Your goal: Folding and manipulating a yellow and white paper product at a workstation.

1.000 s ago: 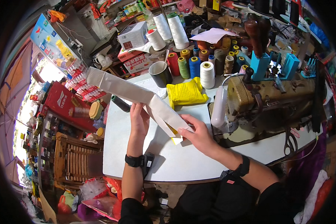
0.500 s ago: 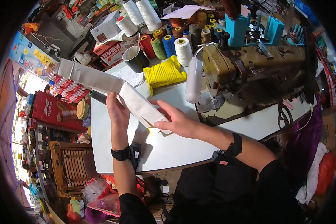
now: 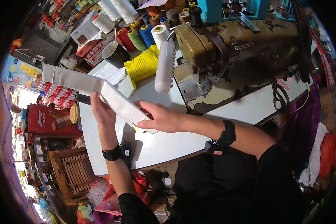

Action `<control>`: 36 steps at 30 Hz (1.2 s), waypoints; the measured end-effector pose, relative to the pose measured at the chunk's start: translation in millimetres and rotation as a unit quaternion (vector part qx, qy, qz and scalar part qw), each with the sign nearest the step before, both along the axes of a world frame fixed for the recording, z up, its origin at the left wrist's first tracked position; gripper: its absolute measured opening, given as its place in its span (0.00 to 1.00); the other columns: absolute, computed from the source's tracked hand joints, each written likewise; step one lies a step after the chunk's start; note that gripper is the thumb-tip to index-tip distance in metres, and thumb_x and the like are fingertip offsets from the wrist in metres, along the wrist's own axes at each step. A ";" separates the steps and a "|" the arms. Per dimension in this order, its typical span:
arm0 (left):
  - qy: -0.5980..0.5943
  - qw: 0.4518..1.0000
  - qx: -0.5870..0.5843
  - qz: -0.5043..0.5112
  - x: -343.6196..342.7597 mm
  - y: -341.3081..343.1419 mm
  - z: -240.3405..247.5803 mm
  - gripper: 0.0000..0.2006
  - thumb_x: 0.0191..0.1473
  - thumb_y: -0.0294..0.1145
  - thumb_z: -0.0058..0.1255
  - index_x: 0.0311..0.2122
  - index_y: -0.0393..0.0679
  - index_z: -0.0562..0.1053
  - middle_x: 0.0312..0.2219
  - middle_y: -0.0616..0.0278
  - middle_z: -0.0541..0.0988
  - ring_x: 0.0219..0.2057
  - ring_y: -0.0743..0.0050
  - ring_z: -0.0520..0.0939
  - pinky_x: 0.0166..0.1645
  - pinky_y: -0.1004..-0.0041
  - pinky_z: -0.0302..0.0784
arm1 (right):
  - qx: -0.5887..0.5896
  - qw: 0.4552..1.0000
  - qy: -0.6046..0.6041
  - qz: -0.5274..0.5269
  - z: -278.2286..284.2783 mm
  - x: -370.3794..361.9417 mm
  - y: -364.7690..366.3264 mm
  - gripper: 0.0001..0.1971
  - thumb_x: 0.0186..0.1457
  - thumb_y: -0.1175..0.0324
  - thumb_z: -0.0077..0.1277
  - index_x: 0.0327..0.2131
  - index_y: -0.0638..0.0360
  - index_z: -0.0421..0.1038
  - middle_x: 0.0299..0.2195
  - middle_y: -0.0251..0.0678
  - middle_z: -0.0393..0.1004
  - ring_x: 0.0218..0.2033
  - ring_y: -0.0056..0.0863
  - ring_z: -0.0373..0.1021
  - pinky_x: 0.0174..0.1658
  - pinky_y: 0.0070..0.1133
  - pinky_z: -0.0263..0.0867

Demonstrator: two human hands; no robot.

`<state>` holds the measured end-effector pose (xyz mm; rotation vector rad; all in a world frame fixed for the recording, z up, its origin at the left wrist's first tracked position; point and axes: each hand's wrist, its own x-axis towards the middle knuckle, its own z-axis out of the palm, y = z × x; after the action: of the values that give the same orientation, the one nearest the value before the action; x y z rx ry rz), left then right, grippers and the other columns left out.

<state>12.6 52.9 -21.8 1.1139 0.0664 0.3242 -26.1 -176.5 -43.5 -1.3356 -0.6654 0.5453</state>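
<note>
A long white folded strip (image 3: 117, 100), of paper or stiff cloth, is held slantwise above the white table. Its far half bends away to the upper left. My left hand (image 3: 103, 111) is closed on the strip's lower edge close to the bend, fingers partly behind it. My right hand (image 3: 158, 117) grips the near end, thumb on top and fingers curled over the far edge. A small yellow bit shows under that end; what it belongs to is hidden. Behind my left hand lies a dark spool (image 3: 83, 98).
A brown sewing machine (image 3: 201, 44) stands at right, a pale lamp tube (image 3: 164, 71) hanging beside it. Beyond the strip are a yellow packet (image 3: 142, 66), a dark cup (image 3: 115, 55) and several thread spools (image 3: 159, 34). Black scissors (image 3: 279, 95) lie on the table's (image 3: 164, 147) right part.
The whole view has shifted, so the table, machine and hands sit further left in the picture. Both hands keep the same hold on the white strip.
</note>
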 end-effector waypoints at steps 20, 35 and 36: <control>0.021 0.999 0.019 0.026 3.1 8.8 -6.6 0.21 0.63 0.45 0.39 0.54 0.41 0.67 0.48 0.60 0.75 0.49 0.66 0.76 0.55 0.67 0.71 | -0.020 1.000 0.003 -0.007 9.2 -7.6 -2.2 0.24 0.58 0.67 0.52 0.55 0.66 0.60 0.43 0.41 0.72 0.40 0.25 0.70 0.44 0.25 0.68; -0.020 0.986 0.082 -0.147 10.9 85.3 -3.6 0.26 0.56 0.46 0.51 0.52 0.37 0.64 0.38 0.63 0.70 0.31 0.75 0.68 0.39 0.76 0.65 | -0.140 0.988 -0.047 -0.051 7.1 -98.2 -22.8 0.26 0.49 0.66 0.52 0.50 0.67 0.58 0.34 0.56 0.76 0.35 0.53 0.75 0.39 0.39 0.71; -0.043 0.980 0.098 -0.171 3.9 123.5 23.9 0.24 0.58 0.44 0.49 0.52 0.37 0.64 0.38 0.64 0.71 0.31 0.77 0.69 0.38 0.78 0.66 | -0.127 0.990 -0.049 -0.029 28.4 -118.7 -26.8 0.27 0.49 0.66 0.51 0.52 0.67 0.57 0.34 0.56 0.76 0.35 0.53 0.74 0.39 0.39 0.70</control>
<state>16.5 176.5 2.2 1.2805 -0.2361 0.0711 -144.7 -203.4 -15.0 -1.6234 -0.6514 0.5329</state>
